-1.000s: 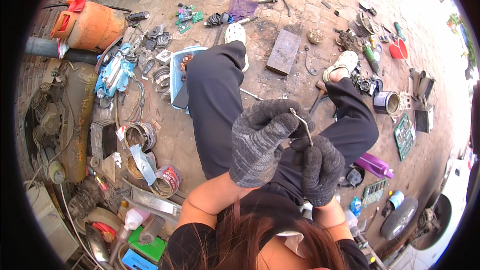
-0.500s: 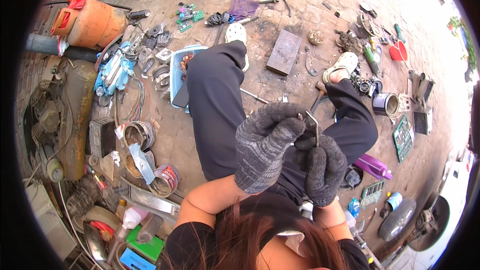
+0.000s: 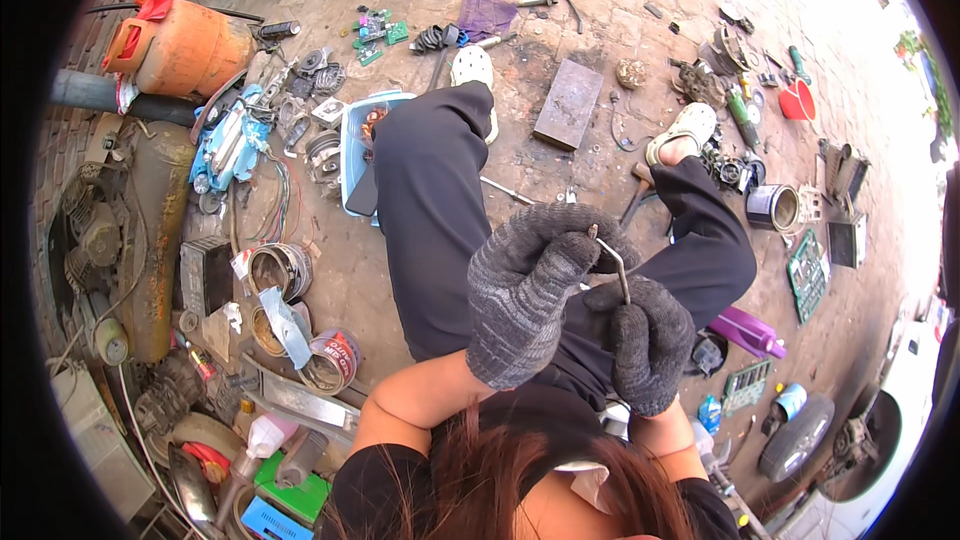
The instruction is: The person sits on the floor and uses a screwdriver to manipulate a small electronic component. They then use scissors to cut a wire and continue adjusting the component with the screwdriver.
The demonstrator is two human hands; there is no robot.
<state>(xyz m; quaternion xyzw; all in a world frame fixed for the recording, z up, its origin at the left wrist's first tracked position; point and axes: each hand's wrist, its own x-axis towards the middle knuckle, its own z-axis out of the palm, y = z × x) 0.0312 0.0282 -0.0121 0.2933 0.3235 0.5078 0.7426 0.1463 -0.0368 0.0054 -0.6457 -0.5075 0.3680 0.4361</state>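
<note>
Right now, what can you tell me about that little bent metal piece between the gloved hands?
The bent metal piece is a thin, grey, L-shaped rod, like a small hex key. Its short end points up-left under the left hand's fingertips; its long shank slants down into the right hand. Both knitted grey gloves grip it above the person's lap.

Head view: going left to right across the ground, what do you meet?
Orange gas cylinder → light blue plastic tray → grey-gloved left hand → flat grey metal block → purple plastic jug → red bucket.
</note>
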